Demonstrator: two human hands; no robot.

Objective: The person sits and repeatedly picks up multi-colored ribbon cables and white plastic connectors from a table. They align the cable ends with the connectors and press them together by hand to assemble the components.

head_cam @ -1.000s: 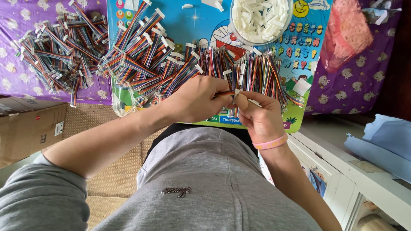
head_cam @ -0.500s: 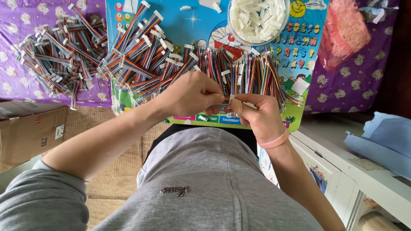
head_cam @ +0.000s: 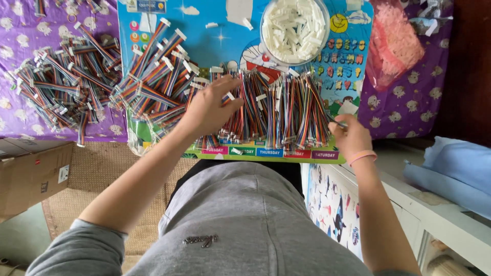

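Observation:
My left hand (head_cam: 208,106) lies with spread fingers on a row of multi-coloured ribbon cables (head_cam: 279,110) that rests on a blue picture board (head_cam: 215,25). It holds nothing that I can see. At the right end of that row, my right hand (head_cam: 352,137) is closed, with a pink band on the wrist. A thin grey tool (head_cam: 336,122) sticks out of its fingers toward the cables. A clear round bowl of white plastic connectors (head_cam: 294,28) stands on the board beyond the row.
A loose heap of cables with white ends (head_cam: 156,82) lies left of my hand, and another heap (head_cam: 61,89) lies on the purple cloth. A pink bag (head_cam: 394,43) is at the back right. A cardboard box (head_cam: 30,174) is on the left, and a white cabinet (head_cam: 440,220) on the right.
My hands were together at the front of the cable row. They have parted: the left went up onto the cables with fingers spread, and the right moved to the row's right end.

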